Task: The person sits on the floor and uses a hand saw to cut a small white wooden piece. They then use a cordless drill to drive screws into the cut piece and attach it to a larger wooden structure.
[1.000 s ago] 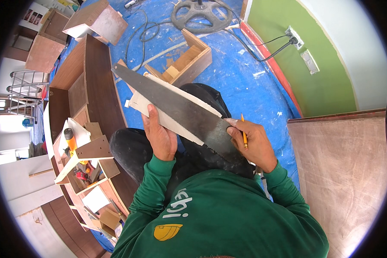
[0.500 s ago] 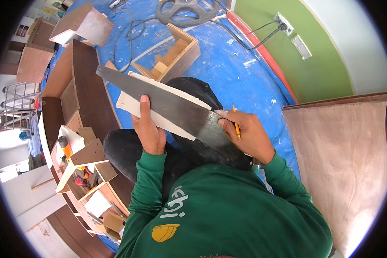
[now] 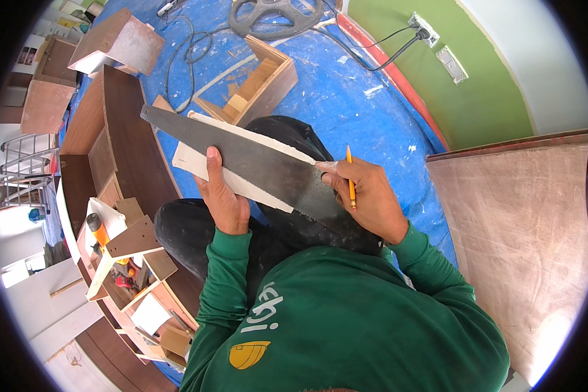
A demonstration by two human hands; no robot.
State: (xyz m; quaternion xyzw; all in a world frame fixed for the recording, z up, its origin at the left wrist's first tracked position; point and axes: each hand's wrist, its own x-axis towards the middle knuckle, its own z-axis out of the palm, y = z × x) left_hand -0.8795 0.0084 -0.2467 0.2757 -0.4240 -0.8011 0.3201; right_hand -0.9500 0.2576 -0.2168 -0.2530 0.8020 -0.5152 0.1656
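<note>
A grey hand saw blade [image 3: 242, 153] lies slantwise across a white board [image 3: 193, 160] over my lap. My left hand [image 3: 223, 202] is closed around the board's near edge, its thumb pressing on top of the blade. At the blade's wide end, my right hand [image 3: 366, 193] is closed with a yellow pencil [image 3: 351, 179] upright between its fingers. Its fingertips touch the board's right corner next to the blade's upper edge. The saw's handle is hidden, and the right palm cannot be seen.
Left of my knees stands a long brown wooden cabinet [image 3: 134, 140] with a tool compartment holding an orange-and-black bottle [image 3: 97, 228]. An open wooden box [image 3: 268, 81] rests on the blue sheet [image 3: 353, 117] ahead. Cables run to a wall socket [image 3: 424, 29]; a plywood panel [image 3: 516, 242] stands right.
The pencil has swung more upright in my right hand, which has shifted slightly left along the blade's edge. My left hand keeps its hold on the saw and board.
</note>
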